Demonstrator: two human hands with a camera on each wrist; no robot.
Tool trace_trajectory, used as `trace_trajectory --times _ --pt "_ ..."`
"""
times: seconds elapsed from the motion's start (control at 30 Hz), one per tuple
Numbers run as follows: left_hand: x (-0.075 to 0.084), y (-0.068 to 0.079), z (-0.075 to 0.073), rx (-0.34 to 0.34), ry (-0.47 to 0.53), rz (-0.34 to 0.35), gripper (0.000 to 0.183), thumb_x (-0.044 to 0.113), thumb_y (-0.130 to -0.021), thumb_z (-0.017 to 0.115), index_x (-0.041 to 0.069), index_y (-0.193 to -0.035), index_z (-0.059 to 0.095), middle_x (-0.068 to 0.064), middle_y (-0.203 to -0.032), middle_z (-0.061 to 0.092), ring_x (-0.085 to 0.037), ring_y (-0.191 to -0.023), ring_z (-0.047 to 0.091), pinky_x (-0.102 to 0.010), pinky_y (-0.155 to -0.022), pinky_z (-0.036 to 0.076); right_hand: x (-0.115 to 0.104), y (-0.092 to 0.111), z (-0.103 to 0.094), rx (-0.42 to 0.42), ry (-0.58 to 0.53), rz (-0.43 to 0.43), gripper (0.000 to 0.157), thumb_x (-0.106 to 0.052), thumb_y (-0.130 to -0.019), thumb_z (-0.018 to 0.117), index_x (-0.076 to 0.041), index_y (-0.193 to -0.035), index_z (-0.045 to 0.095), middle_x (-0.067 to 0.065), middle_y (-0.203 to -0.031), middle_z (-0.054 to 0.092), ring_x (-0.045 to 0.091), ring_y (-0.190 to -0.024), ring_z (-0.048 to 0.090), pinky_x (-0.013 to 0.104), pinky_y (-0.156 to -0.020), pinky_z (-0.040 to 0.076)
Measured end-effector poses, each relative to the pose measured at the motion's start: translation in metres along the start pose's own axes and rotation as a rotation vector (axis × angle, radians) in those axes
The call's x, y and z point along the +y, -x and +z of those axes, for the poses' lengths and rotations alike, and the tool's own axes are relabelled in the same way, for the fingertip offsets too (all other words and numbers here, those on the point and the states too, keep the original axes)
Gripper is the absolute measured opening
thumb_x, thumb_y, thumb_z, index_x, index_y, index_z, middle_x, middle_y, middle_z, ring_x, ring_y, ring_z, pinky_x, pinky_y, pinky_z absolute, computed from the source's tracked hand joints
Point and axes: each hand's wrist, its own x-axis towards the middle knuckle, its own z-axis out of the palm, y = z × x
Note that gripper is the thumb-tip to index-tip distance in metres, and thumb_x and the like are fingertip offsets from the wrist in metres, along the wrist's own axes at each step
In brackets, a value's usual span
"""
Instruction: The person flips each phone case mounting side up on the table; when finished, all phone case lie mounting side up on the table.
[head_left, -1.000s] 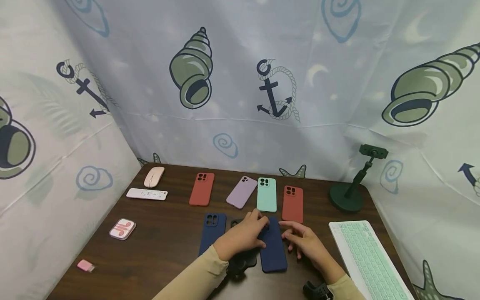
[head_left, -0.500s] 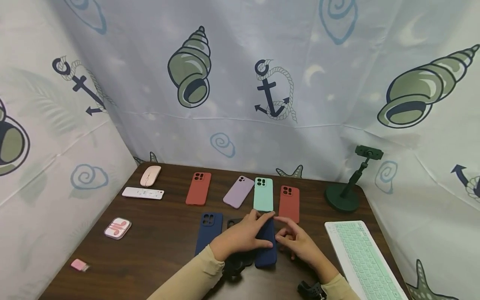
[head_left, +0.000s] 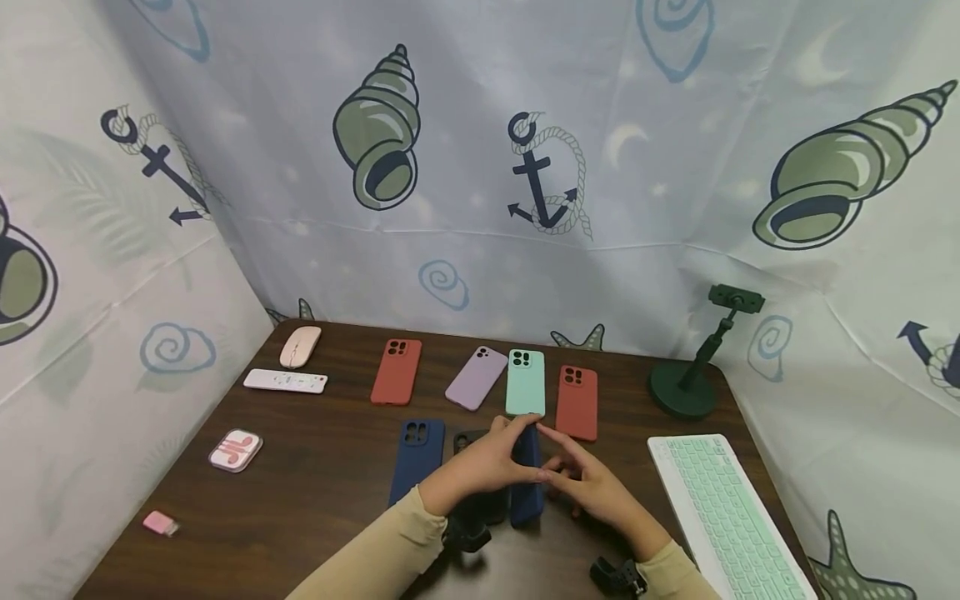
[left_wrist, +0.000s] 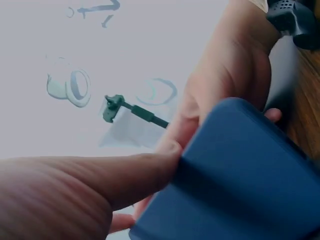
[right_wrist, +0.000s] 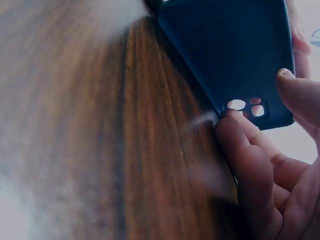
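Observation:
A dark blue phone case [head_left: 528, 502] stands tipped up on its long edge between my hands. My left hand [head_left: 483, 460] holds it from the left; in the left wrist view its thumb lies at the edge of the blue back [left_wrist: 240, 170]. From the right, my right hand [head_left: 600, 492] pinches the case, with the thumb on one edge and a finger by the camera cutouts in the right wrist view, where the hollow inside [right_wrist: 225, 55] shows. A black phone case [head_left: 491, 507], partly hidden by my left hand, and another blue phone case [head_left: 417, 460] lie to the left.
Behind lie red [head_left: 396, 373], purple [head_left: 477, 379], mint [head_left: 526, 383] and second red [head_left: 577, 404] phone cases. A keyboard [head_left: 731, 508] and a green stand [head_left: 682, 392] are right. A mouse [head_left: 301, 347], remote [head_left: 285, 382], earphone box [head_left: 236, 451] and pink USB stick [head_left: 161, 523] are left.
The blue case, flat on the table before, has been tipped up on edge. My right hand has come in from beside it to hold it along with my left.

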Motion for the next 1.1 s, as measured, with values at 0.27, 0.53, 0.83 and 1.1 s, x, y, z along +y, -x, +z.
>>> trace_trajectory --times 0.27,0.53,0.83,1.1 --pt "0.014 0.006 -0.007 -0.029 0.105 -0.039 0.091 0.038 -0.086 0.081 0.031 -0.160 0.028 -0.015 -0.158 0.042 -0.031 -0.130 0.057 -0.051 -0.098 0.051 0.000 -0.002 -0.003 -0.002 0.053 0.023 0.050 -0.038 -0.102 0.060 -0.039 -0.149 0.046 0.005 -0.119 0.070 0.021 -0.084 0.065 0.043 -0.049 0.054" --pt "0.019 0.010 -0.008 -0.030 0.141 -0.079 0.093 0.028 -0.085 0.083 0.024 -0.159 0.027 -0.015 -0.150 0.052 -0.028 -0.120 0.063 -0.047 -0.091 0.053 0.002 -0.002 -0.001 0.015 0.079 0.080 0.035 -0.040 -0.102 0.059 -0.031 -0.136 0.061 0.002 -0.118 0.072 0.021 -0.083 0.065 0.043 -0.050 0.054" --pt "0.021 0.016 -0.009 -0.031 0.199 -0.105 0.091 0.014 -0.085 0.082 0.011 -0.156 0.025 -0.012 -0.111 0.065 -0.021 -0.075 0.071 -0.038 -0.066 0.054 0.006 -0.002 0.001 0.075 -0.021 0.104 0.041 -0.031 -0.104 0.059 -0.016 -0.142 0.058 0.010 -0.115 0.071 0.021 -0.081 0.071 0.041 -0.045 0.053" --pt "0.016 0.014 -0.009 0.000 0.121 -0.107 0.081 0.009 -0.083 0.083 0.004 -0.147 0.034 -0.006 -0.090 0.059 -0.021 -0.063 0.069 -0.034 -0.058 0.049 0.002 -0.001 0.000 0.162 -0.081 0.152 0.039 -0.023 -0.102 0.061 -0.014 -0.140 0.057 0.014 -0.108 0.068 0.026 -0.071 0.068 0.038 -0.042 0.050"
